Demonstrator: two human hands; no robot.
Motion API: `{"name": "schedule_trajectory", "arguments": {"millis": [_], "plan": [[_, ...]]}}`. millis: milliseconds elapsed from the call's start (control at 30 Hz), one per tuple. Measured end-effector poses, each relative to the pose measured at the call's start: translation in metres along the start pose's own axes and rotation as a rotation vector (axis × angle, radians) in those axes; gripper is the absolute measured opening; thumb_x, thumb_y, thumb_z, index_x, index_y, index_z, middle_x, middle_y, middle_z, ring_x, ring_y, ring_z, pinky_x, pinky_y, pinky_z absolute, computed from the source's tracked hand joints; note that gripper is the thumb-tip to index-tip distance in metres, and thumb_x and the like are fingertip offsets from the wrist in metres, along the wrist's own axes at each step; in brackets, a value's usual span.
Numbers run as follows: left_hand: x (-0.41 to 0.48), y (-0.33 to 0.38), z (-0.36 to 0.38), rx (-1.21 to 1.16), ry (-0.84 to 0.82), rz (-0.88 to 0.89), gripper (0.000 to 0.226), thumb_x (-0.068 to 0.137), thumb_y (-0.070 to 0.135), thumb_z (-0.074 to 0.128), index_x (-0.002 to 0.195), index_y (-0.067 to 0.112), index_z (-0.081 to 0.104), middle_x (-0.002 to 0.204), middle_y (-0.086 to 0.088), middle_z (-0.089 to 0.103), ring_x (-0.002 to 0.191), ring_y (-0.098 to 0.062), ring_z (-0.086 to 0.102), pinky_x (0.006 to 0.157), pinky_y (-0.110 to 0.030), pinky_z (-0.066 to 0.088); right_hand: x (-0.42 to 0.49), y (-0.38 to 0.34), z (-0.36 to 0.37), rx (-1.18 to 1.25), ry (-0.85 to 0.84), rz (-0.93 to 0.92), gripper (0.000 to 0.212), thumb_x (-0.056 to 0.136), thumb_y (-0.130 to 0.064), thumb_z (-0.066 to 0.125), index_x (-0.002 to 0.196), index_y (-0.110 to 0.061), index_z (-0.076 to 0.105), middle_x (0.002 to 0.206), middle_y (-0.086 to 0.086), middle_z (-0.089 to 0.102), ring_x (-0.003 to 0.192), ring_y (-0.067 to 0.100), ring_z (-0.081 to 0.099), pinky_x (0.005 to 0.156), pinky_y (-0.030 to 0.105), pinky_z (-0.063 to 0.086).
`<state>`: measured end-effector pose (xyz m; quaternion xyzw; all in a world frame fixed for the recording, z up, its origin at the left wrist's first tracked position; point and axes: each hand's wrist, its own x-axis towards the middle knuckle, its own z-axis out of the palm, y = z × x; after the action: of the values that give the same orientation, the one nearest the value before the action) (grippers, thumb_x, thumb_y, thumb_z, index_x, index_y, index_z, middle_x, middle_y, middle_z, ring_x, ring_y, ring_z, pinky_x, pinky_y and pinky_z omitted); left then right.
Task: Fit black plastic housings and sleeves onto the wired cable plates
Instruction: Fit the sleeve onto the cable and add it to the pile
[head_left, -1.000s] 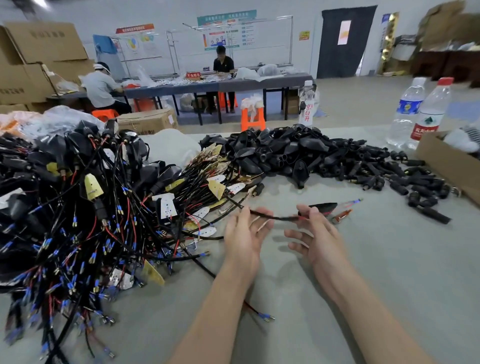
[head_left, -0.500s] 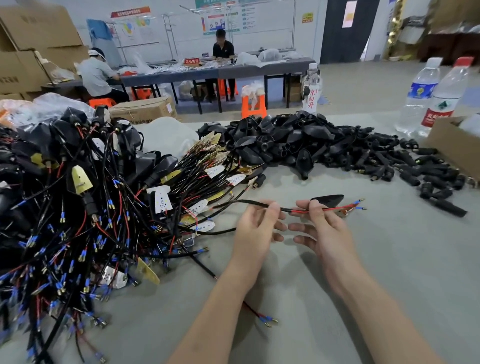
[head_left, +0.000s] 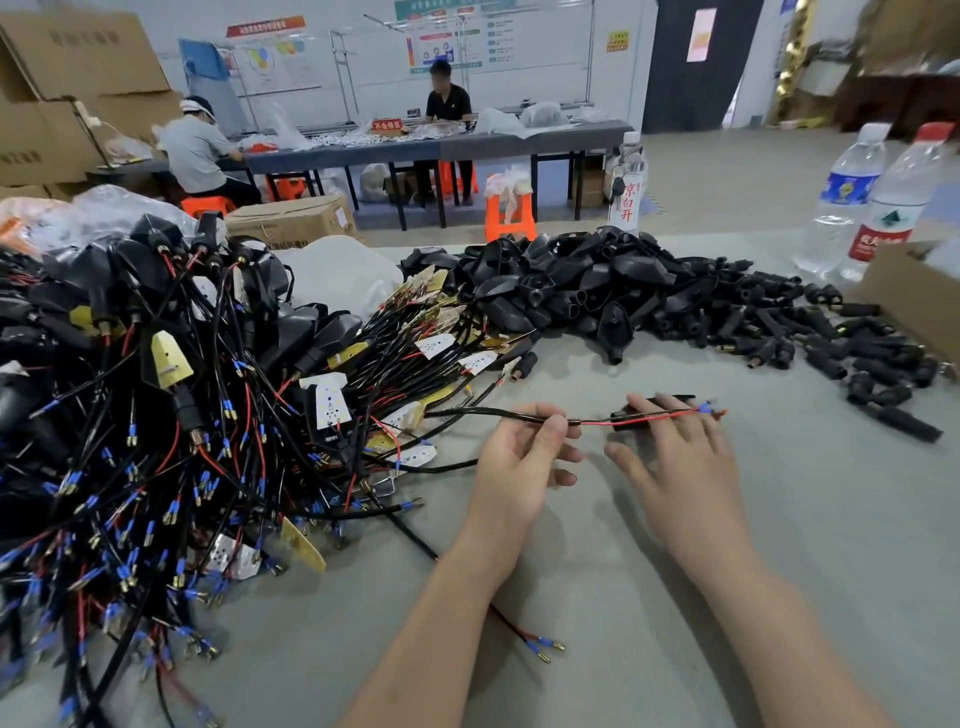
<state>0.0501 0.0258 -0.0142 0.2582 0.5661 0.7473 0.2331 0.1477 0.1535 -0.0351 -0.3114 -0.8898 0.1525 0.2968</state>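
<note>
Step in hand: the person is threading a cable (head_left: 483, 414) through a black housing (head_left: 631, 420), with the red wire and its blue tips (head_left: 705, 408) sticking out of the far side.
Left hand (head_left: 519, 467): it is pinching the cable between thumb and fingers (head_left: 553, 423), just left of where the black jacket is giving way to the red wire.
Right hand (head_left: 680, 467): its fingers are reaching out nearly straight, with the housing lying across them near the tips. Whether they are actually clamping it cannot be told.
Where the work is: the cable and housing are hanging just above the bench (head_left: 779, 545), between the heap of wired plates (head_left: 156, 415) on the left and the pile of loose housings (head_left: 597, 291) behind.
Sleeves (head_left: 831, 343): they are lying scattered to the right, well apart from both hands.
Next move, as a judgement: the housing is probably needing to slide leftward along the cable toward its plate, so the left hand should be keeping the cable taut while the right takes a firmer hold.
Risk: the blue tips may be catching inside the neck of the housing.
</note>
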Motion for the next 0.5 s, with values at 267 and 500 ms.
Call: {"name": "schedule_trajectory", "arguments": {"millis": [267,500], "plan": [[-0.001,-0.002,0.002,0.056,-0.034,0.019,0.01,0.101,0.007,0.053,0.1,0.014,0.06,0.091,-0.004,0.067,0.072,-0.01,0.063,0.061,-0.024,0.052,-0.001,0.015,-0.003,-0.141,-0.165,0.128,0.036,0.097,-0.029,0.051,0.131,-0.02,0.054,0.132,0.005,0.058,0.121,0.032,0.052,0.103,0.043,0.034],[0.005,-0.005,-0.006,0.056,0.161,0.076,0.009,0.101,0.01,0.053,0.101,0.013,0.062,0.086,0.003,0.071,0.068,-0.008,0.062,0.057,-0.022,0.051,-0.002,0.006,-0.01,-0.002,-0.095,0.152,0.018,0.095,-0.015,0.056,0.11,-0.019,0.063,0.108,0.007,0.064,0.099,0.034,0.054,0.089,0.044,0.043]]}}
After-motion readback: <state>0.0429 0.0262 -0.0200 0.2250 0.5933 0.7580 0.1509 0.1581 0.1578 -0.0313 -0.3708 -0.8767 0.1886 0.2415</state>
